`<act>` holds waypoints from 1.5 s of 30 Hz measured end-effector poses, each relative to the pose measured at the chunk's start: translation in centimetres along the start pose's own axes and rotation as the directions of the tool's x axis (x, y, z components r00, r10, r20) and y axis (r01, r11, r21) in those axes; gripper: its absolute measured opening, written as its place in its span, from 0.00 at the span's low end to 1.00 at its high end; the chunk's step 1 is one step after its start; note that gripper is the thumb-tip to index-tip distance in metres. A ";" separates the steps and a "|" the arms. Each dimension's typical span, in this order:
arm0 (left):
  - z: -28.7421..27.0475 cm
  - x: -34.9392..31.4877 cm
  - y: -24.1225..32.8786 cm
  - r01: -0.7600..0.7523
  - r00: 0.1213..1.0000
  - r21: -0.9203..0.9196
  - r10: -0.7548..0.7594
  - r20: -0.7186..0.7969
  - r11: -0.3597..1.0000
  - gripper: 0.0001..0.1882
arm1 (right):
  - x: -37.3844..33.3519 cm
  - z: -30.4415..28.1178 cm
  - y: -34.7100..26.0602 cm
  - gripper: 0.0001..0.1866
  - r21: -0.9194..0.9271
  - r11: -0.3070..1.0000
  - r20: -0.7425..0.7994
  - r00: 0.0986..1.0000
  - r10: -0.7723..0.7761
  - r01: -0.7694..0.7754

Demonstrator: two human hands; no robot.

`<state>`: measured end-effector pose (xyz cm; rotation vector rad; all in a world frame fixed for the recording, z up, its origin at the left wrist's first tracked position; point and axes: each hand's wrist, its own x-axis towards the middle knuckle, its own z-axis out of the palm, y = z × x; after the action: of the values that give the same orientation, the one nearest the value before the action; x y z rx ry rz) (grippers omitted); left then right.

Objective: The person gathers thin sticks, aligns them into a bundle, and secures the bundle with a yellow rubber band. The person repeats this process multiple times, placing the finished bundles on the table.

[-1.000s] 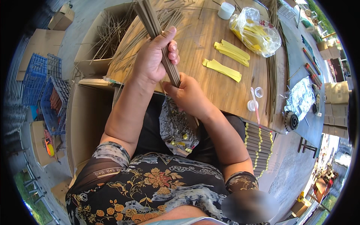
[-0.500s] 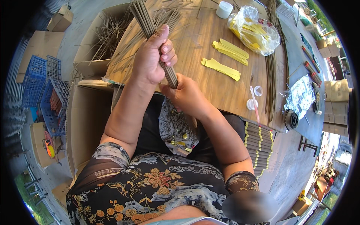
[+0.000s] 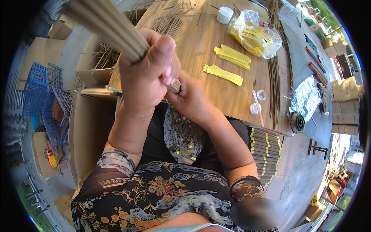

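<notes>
Stick bundle point(image 3: 110, 29): many thin, straight grey-brown sticks packed side by side into one thick shaft; lengthwise ridges, dull surface.
Bundle place: tilted, runs through the left fingers; thick-looking upper part juts up and left of them, short lower stretch shows between left and right fingers.
Left hand point(image 3: 148, 71): fingers curled round the bundle, thumb pointing up beside the shaft; has hold of it.
Right hand point(image 3: 191, 96): just below and right of the left fingers; thumb and fingers bent in at the bundle's lower stretch; how tightly they close, cannot tell.
Hidden: middle of bundle inside left fist; lower end behind right hand; most right fingertips.
Cut off: bundle's upper end, at top edge of view.
Hard to make out: upper part blurred, single sticks smear together; count cannot tell.
Yellow strips point(image 3: 223, 75): flat pile on wooden table point(image 3: 189, 58), right of and above the right fingers; second pile just beyond it.
Clear bag point(image 3: 255, 34): farther up-right of right fingers, more yellow strips inside.
Loose sticks point(image 3: 168, 25): on table beyond the left fingers.
Lap bag point(image 3: 170, 125): below right fingers, crumpled grey, stick bits and yellow scraps in it, partly shadowed.
</notes>
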<state>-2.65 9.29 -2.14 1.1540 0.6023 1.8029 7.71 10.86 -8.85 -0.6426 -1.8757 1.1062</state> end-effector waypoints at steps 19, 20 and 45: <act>-0.8 0.4 -5.0 0.091 0.988 0.268 -0.055 -0.142 0.959 0.14 | 0.9 0.5 4.7 0.12 0.022 1.000 -0.125 0.992 0.002 0.001; -0.8 0.3 -4.9 0.097 0.988 0.258 -0.062 -0.141 0.961 0.14 | 0.8 0.6 4.4 0.11 0.075 0.994 -0.110 0.990 0.088 -0.080; 1.9 -1.4 1.4 0.284 0.955 -0.147 -0.293 -0.041 0.948 0.11 | -5.8 0.2 -0.8 0.10 0.173 0.920 0.062 0.936 0.347 -0.352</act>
<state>-1.28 7.27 -0.84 0.8685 0.6354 1.6061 10.54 5.99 -10.59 -0.8816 -1.6971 1.5052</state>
